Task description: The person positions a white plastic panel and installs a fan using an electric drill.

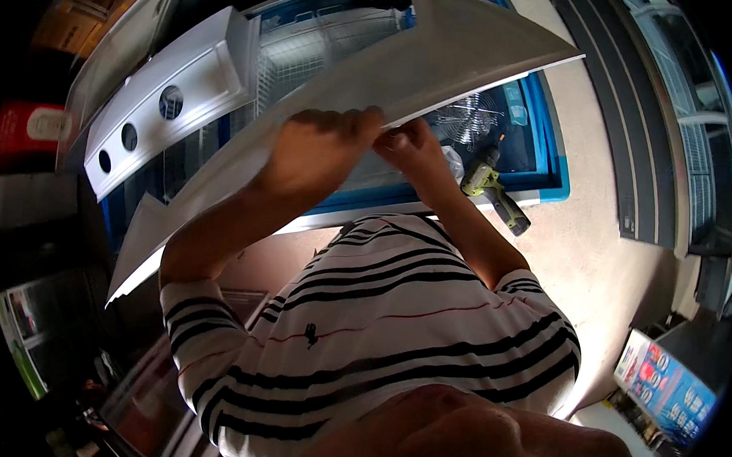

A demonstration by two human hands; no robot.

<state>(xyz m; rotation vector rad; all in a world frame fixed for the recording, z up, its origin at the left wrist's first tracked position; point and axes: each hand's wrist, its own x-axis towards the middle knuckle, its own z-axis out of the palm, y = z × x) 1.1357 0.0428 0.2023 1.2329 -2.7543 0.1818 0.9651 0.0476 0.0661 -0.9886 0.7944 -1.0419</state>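
A long grey-white bent panel [441, 54] runs slantwise across in front of me, from the lower left to the upper right. My left hand [325, 148] is closed over its near edge, around the middle of its length. Just beside it, my right hand [411, 148] pinches the same edge from below, its fingertips partly hidden. Under the panel lies a blue-framed cabinet [555, 168] with a glass top, which looks like a chest freezer. A yellow-green cordless drill [492, 190] rests on its near right corner, close to my right forearm.
A white panel with three round holes [153, 106] lies across the cabinet's left part. A round wire fan guard [469, 118] and a clear plastic piece [452, 163] are near the drill. Dark grey long panels [635, 151] stand at the right, with a printed box [664, 385] below.
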